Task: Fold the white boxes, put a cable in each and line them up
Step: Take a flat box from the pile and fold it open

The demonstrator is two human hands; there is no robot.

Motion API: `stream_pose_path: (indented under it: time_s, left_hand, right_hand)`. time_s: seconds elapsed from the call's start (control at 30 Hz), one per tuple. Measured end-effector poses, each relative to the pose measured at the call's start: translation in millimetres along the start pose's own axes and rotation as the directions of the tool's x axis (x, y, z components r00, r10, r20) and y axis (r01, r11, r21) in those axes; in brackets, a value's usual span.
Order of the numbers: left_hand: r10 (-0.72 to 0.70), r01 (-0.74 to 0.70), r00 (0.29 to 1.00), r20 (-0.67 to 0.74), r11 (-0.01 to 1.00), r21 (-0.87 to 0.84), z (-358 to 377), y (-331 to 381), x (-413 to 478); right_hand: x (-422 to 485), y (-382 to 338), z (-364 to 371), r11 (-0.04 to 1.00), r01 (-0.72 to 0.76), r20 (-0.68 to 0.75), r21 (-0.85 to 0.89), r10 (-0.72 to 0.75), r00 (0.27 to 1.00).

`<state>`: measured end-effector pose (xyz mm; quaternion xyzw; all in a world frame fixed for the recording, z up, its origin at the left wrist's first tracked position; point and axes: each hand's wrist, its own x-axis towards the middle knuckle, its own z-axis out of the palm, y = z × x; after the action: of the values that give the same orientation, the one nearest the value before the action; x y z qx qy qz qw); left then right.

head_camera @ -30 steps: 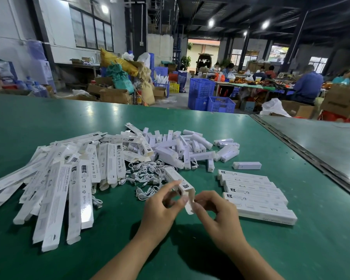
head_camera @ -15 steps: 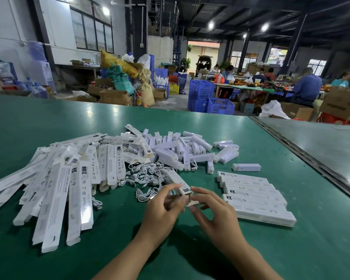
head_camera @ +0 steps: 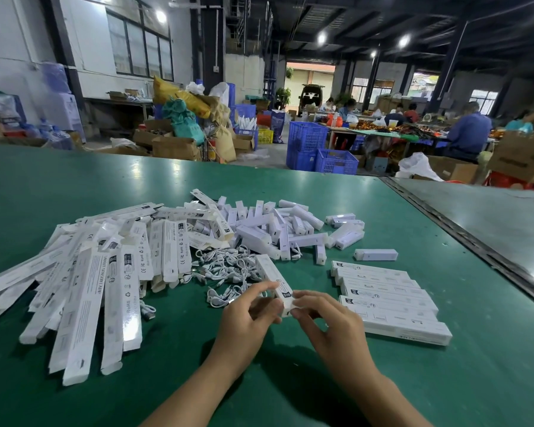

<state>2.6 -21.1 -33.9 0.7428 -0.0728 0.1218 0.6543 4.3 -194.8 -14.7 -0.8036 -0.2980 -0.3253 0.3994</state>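
left hand (head_camera: 250,309): grip pinches near end of white box (head_camera: 273,278).
right hand (head_camera: 324,318): grip pinches same end, probably closing the flap.
box axis: points away from the hands, slightly left, toward cable pile (head_camera: 228,266).
finished row (head_camera: 389,300): just right; right hand nearer.

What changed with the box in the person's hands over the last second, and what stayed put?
The near end flap of the white box, hanging open before, is now folded in. The left hand and right hand still pinch that end. The lined-up boxes, cables and flat boxes stayed put.
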Motion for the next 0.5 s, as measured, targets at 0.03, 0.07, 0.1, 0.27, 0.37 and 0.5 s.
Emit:
stream_pose_path:
  time_s: [0.03, 0.07, 0.1, 0.27, 0.37, 0.5]
  left_hand:
    - [0.008, -0.008, 1.0, -0.008, 1.0, -0.006, -0.2, -0.8, 0.5]
    - [0.013, -0.014, 1.0, -0.017, 1.0, -0.016, -0.2, -1.5, 1.3]
    - [0.016, -0.017, 0.999, -0.027, 0.999, -0.03, -0.5, -2.1, 2.0]
    - [0.02, -0.022, 0.999, -0.041, 0.998, -0.051, -1.6, -2.3, 3.1]
    - [0.029, -0.03, 0.999, -0.026, 0.999, -0.045, -2.2, 1.0, 1.7]
    - [0.04, -0.04, 0.999, 0.007, 0.999, -0.037, -2.1, 6.5, 0.7]
  right_hand:
    - [-0.1, 0.3, 0.0, 1.0, 0.001, 0.003, 0.009, -0.001, 1.0]
    - [-0.1, 0.5, 0.0, 1.0, 0.001, 0.005, 0.018, -0.001, 1.0]
    - [-0.1, 0.5, 0.1, 1.0, 0.001, 0.008, 0.028, -0.001, 1.0]
    - [0.1, -1.2, -1.0, 0.999, -0.011, 0.023, 0.05, 0.01, 1.0]
    - [0.3, -2.7, -1.9, 0.998, -0.033, 0.029, 0.059, 0.031, 0.999]
    - [0.6, -5.1, -2.7, 0.988, -0.102, 0.018, 0.113, 0.1, 0.995]
